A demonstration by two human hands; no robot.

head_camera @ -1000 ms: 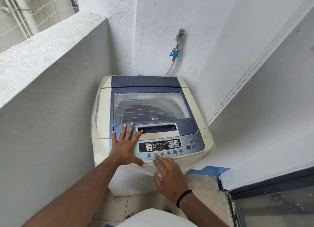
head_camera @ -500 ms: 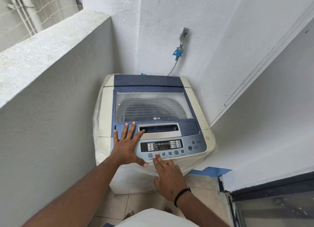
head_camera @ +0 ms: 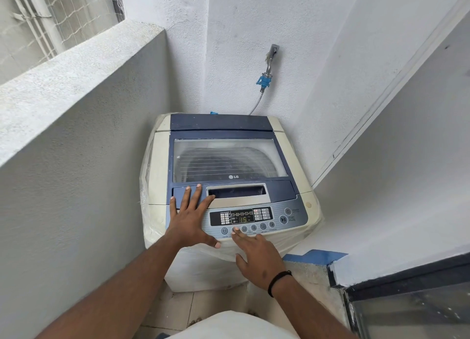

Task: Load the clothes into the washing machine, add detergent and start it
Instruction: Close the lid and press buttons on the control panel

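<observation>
Washing machine [head_camera: 229, 176] is sitting in the corner between the two white walls, lid [head_camera: 226, 158] down flat, dark load barely showing through the lid window. Can't tell what's in the drum beyond that. Control panel [head_camera: 254, 220] is lit, display [head_camera: 243, 219] is reading what looks like 15.

Right hand [head_camera: 256, 257] is reaching in from the front, fingers nearly straight, one fingertip [head_camera: 236, 229] pressing a button in the lower row, second from the left. Nothing held. Left hand [head_camera: 189, 219] is lying flat, fingers spread, across the left end of the panel and the blue strip above it, bracing; also holding nothing.

Judgement: loading looks done, person is setting the program, so the step in hand is the settings part of starting. No detergent container is showing anywhere in view, so can't say whether that step is done.

Next move, likely: right hand is needing to travel right along the panel to the start/pause button [head_camera: 283, 219], just below the power button [head_camera: 287, 211]. The two are sitting close, so the press is calling for a single fingertip, well aimed.

Outward: tap [head_camera: 271, 56] with blue coupling and hose on the rear wall, plastic wrap round the machine body, wristband [head_camera: 278, 280] on the right wrist.
</observation>
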